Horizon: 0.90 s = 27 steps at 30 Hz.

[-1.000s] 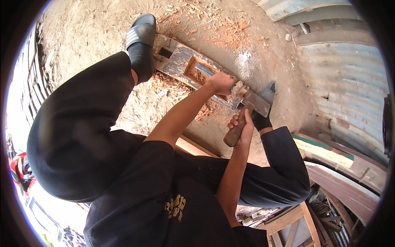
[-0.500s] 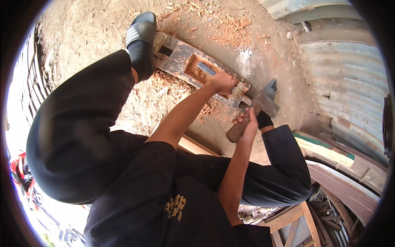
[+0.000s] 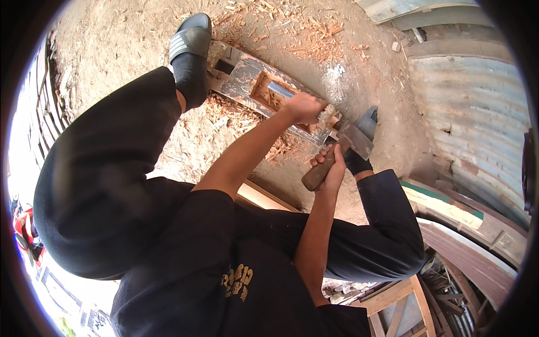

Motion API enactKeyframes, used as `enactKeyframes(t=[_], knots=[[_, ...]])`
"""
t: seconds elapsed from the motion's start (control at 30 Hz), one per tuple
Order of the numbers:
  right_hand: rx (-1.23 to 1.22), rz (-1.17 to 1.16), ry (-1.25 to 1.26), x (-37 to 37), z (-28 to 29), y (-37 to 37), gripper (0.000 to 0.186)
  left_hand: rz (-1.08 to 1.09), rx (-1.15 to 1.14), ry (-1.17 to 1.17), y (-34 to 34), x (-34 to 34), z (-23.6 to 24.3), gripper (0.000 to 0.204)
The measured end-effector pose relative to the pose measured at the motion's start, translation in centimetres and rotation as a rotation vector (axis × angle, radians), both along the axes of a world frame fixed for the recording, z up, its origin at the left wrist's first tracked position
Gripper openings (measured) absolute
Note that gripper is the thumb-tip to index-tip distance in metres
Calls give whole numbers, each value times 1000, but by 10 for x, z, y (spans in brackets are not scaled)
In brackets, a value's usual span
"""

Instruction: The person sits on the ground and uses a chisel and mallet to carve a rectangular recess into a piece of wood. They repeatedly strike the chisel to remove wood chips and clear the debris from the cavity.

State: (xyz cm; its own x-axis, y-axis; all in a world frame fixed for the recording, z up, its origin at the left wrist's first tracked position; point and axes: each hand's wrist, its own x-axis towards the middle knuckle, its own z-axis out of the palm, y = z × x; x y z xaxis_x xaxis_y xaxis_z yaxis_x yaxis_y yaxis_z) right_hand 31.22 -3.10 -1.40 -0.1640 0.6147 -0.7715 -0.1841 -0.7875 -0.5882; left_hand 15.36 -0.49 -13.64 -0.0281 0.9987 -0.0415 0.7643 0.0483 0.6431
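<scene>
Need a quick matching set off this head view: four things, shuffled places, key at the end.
Things:
1. Chisel
2. Mallet
3. Striped sandal
4. Corrugated sheet

Places:
A. On the left foot
B. Gripped in the right hand
C. Along the right side of the view
D. Gripped in the left hand

Pairs: 1-D, 2-B, 3-A, 4-C

A hand could go over the brown dirt floor [image 3: 387, 78] between the long, scuffed wooden block [image 3: 241, 78] and the wavy grey metal wall [image 3: 471, 106]. The striped grey sandal [image 3: 191, 44] and brown, square-headed mallet [image 3: 357, 140] get in the way — under the mallet is hard to see.
</scene>
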Motion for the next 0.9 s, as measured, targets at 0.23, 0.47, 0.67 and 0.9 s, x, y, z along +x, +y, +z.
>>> enactKeyframes(t=[0.23,0.47,0.67,0.9], knots=[[-12,-10,9,-5,10,4,23,-29,-62,46,-5,-5,8,35],[25,91,-81,-8,4,-6,21,11,-76,24,-3,-4,5,40],[-83,89,47,-11,-2,-7,21,41,-43,16,-6,-12,-1,44],[3,0,-58,-10,1,-8,21,47,24,57,-11,-6,-10,33]])
